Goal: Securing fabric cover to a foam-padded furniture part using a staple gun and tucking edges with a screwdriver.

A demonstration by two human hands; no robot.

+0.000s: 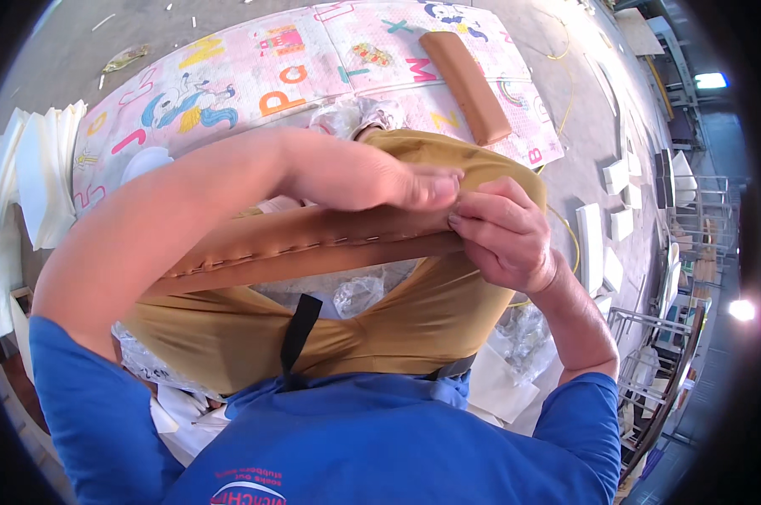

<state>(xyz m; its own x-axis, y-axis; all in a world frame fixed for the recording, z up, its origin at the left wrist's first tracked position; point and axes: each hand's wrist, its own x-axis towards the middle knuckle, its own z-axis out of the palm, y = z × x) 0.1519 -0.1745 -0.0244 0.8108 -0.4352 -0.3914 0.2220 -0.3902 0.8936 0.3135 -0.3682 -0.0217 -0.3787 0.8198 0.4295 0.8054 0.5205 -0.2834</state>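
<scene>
Across my lap lies a long, narrow brown padded piece [330, 223], which looks leather-covered. A line of pale stitches or staples runs along its length, near the lower edge. My right hand [506, 231] pinches the piece's right end, with thumb and fingertips pressed together on the covering. Just left of it, my left hand [405, 185] is over the upper edge, the forearm arching across the piece. Its fingers are curled together and slightly blurred; anything between them is too small to make out.
A second brown padded piece [467, 88] rests on a pink patterned play mat [254, 71] beyond my knees. White foam sheets [48, 168] stand at the left. Clear plastic wrap [523, 345] lies at my right. White blocks [616, 177] and metal frames [658, 353] are farther right.
</scene>
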